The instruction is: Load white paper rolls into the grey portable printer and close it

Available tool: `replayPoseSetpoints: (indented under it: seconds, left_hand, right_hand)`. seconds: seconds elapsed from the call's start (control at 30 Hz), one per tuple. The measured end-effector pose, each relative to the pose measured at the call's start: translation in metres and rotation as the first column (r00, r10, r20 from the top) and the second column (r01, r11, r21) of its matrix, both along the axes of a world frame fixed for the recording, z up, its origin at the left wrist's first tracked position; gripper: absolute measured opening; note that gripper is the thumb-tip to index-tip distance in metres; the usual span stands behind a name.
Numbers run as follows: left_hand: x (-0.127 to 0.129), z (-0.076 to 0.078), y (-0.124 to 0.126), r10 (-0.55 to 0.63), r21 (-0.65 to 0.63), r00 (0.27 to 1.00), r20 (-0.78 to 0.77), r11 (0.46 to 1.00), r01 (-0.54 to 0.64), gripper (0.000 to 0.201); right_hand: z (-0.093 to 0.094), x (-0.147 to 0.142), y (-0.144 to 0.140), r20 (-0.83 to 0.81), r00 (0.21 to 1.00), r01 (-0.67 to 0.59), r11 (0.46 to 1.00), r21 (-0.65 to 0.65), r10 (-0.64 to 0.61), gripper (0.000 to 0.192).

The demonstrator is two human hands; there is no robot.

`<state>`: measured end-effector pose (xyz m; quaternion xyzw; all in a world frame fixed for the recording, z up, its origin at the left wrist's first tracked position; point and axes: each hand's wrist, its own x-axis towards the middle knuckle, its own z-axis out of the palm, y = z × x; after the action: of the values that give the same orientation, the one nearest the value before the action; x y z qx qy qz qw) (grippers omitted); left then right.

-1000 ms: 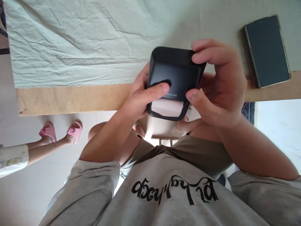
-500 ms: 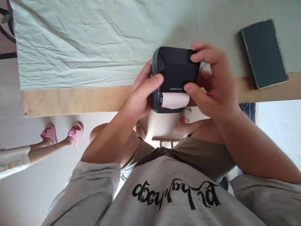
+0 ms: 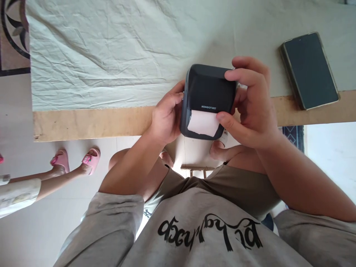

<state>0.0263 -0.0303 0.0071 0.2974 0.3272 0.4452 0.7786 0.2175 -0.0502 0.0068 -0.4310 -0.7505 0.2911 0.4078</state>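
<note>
Between my hands is a black label printer [image 3: 211,87], marked NIIMBOT, held over the table's near edge. A piece of white label paper [image 3: 203,123] sticks out of its slot and curls over the front. My left hand [image 3: 168,116] grips the printer's left side; its thumb lies along that side and the other fingers are partly hidden behind it. My right hand [image 3: 254,105] holds the right side, with the thumb by the paper's right corner and the index finger on the upper right corner. Some of its fingers are hidden behind the printer.
A dark-screened phone [image 3: 310,70] lies on a box-like thing at the table's right. Wrinkled pale green cloth [image 3: 111,55] covers the table, leaving a bare wooden edge [image 3: 91,124]. At left, another person's feet in pink slippers [image 3: 91,160] stand on the tiled floor.
My left thumb has moved off the printer's top to its left side. The paper now lies further left and lower on the front. The printer is slightly tilted from before.
</note>
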Motion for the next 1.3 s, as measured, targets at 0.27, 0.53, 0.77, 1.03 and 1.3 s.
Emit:
replayPoseSetpoints:
  seconds: [0.27, 0.53, 0.77, 1.03, 1.3]
  left_hand:
    - [-0.005, -0.007, 0.001, -0.008, -0.048, 0.998, 0.066, 0.999, 0.011, 0.017]
    - [0.013, 0.015, -0.002, -0.015, -0.124, 1.000, 0.021, 0.992, 0.017, 0.055]
    - [0.007, 0.010, -0.006, -0.022, 0.068, 0.992, -0.124, 0.997, 0.031, 0.049]
    - [0.002, 0.003, -0.006, -0.097, 0.205, 0.986, -0.134, 0.971, 0.123, 0.048]
    - [0.004, 0.000, -0.007, -0.081, 0.189, 0.987, -0.141, 0.976, 0.108, 0.053]
  right_hand:
    - [0.000, -0.002, 0.000, -0.097, 0.992, 0.076, 0.997, -0.014, -0.077, 0.065]
    - [0.026, -0.018, 0.000, -0.162, 0.929, 0.349, 0.934, 0.073, -0.334, 0.017]
    - [0.028, -0.014, 0.008, -0.152, 0.892, 0.449, 0.870, 0.205, -0.425, 0.008]
    - [0.050, -0.014, 0.004, 0.739, 0.629, 0.240, 0.964, 0.111, -0.242, 0.018]
    - [0.052, -0.008, 0.004, 0.737, 0.663, 0.182, 0.983, 0.007, -0.128, 0.036]
